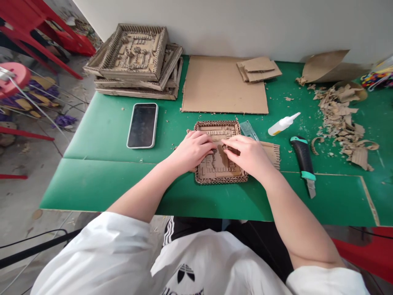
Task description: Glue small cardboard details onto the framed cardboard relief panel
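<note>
Where your left hand is arching over the left wall of the cardboard tray, its fingers are curling down inside, close together; whether they are pinching anything cannot be told. Your right hand is reaching over the opposite wall, thumb and forefinger standing slightly apart beside what is appearing to be a small brown piece; a firm grip on it cannot be confirmed. Beneath both, the tray is lying flat on the green table, directly before you. Judging by its corrugated make, you are handling something light, fairly stiff and hardly slippery, whose thin raised details are probably crushing easily; the outer walls are offering the safer hold, taken lightly from opposite sides. Farther out, a transparent ruler is lying just beside the tray; a white bottle and a cutter are lying to your right, and a phone is resting to your left.
</note>
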A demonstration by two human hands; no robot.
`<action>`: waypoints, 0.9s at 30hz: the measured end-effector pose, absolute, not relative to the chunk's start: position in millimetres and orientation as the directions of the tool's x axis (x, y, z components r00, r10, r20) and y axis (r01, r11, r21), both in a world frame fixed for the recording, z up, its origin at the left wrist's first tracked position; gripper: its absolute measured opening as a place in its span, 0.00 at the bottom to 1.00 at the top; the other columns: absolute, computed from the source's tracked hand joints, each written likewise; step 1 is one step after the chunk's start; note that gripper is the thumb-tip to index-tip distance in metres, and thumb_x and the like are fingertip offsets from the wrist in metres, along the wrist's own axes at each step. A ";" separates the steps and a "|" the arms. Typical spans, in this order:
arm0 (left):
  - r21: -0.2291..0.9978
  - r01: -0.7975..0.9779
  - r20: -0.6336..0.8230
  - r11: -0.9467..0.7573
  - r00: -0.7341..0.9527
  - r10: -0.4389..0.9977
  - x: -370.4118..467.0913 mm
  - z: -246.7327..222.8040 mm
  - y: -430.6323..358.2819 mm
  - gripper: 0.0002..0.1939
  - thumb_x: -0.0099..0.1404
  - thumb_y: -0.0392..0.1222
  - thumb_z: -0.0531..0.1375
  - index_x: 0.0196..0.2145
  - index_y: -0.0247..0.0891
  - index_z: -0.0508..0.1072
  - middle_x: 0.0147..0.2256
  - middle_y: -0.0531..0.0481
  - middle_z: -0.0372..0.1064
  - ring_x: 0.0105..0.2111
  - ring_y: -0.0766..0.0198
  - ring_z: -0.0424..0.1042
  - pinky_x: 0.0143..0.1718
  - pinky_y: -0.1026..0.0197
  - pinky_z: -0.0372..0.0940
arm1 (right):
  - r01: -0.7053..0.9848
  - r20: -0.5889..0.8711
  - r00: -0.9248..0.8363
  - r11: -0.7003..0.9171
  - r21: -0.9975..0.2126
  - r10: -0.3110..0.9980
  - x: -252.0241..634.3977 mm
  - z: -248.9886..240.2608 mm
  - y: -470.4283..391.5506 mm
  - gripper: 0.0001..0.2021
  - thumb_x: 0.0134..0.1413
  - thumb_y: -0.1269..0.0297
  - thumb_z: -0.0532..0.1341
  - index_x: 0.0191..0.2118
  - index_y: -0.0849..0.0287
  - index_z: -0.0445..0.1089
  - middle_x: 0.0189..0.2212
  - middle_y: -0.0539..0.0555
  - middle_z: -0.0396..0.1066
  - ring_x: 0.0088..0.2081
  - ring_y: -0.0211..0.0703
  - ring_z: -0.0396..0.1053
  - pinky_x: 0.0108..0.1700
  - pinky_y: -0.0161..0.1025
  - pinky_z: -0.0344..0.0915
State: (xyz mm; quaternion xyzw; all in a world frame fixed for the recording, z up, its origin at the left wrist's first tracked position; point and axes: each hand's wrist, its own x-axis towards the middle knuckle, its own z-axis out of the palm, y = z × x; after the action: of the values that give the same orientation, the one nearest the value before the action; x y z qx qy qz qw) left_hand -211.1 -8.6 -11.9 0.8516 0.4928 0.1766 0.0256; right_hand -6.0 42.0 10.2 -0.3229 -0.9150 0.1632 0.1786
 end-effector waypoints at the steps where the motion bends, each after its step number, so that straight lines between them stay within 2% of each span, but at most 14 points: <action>1: 0.220 0.830 0.276 -0.512 0.450 0.849 -210.9 -11.9 -8.6 0.14 0.69 0.43 0.50 0.42 0.38 0.74 0.40 0.44 0.72 0.42 0.56 0.65 0.45 0.53 0.60 | 0.535 0.226 -0.718 0.730 -0.426 0.658 -5.7 10.4 42.0 0.14 0.56 0.69 0.58 0.47 0.63 0.73 0.41 0.59 0.75 0.41 0.45 0.73 0.46 0.43 0.70; 8: 0.200 0.834 0.286 -0.514 0.452 0.845 -209.6 -11.8 -8.9 0.13 0.69 0.42 0.51 0.42 0.37 0.74 0.39 0.45 0.73 0.41 0.57 0.67 0.45 0.54 0.60 | 0.544 0.192 -0.720 0.714 -0.440 0.667 -5.5 12.7 40.5 0.14 0.56 0.69 0.57 0.48 0.60 0.73 0.40 0.58 0.75 0.41 0.45 0.73 0.45 0.45 0.71; 16: 0.199 0.828 0.312 -0.524 0.453 0.835 -208.6 -12.3 -9.0 0.13 0.69 0.41 0.50 0.42 0.37 0.73 0.38 0.45 0.73 0.40 0.57 0.67 0.44 0.54 0.61 | 0.571 0.159 -0.705 0.686 -0.451 0.691 -3.9 14.1 40.0 0.14 0.56 0.69 0.57 0.48 0.62 0.73 0.41 0.56 0.75 0.40 0.44 0.73 0.45 0.42 0.71; 23: 0.253 0.821 0.356 -0.511 0.412 0.839 -211.8 -9.3 -7.8 0.13 0.69 0.41 0.51 0.43 0.36 0.73 0.39 0.44 0.72 0.44 0.56 0.67 0.47 0.52 0.62 | 0.557 0.175 -0.712 0.699 -0.449 0.680 -2.0 12.8 41.3 0.14 0.57 0.69 0.57 0.48 0.61 0.73 0.41 0.56 0.74 0.39 0.43 0.73 0.44 0.42 0.71; 27: 0.345 0.832 0.405 -0.435 0.286 0.869 -214.4 -6.6 -7.5 0.12 0.68 0.40 0.52 0.43 0.37 0.73 0.40 0.44 0.72 0.43 0.58 0.67 0.48 0.53 0.63 | 0.527 0.228 -0.732 0.746 -0.406 0.642 -5.1 14.1 40.6 0.13 0.57 0.69 0.57 0.47 0.62 0.73 0.40 0.58 0.75 0.42 0.44 0.72 0.47 0.44 0.70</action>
State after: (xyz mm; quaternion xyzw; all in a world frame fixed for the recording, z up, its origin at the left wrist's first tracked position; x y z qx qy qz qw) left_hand -214.4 -7.5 -6.6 0.8013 0.5305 0.2746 0.0334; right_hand -5.1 40.6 14.1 -0.3188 -0.9170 0.1590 0.1798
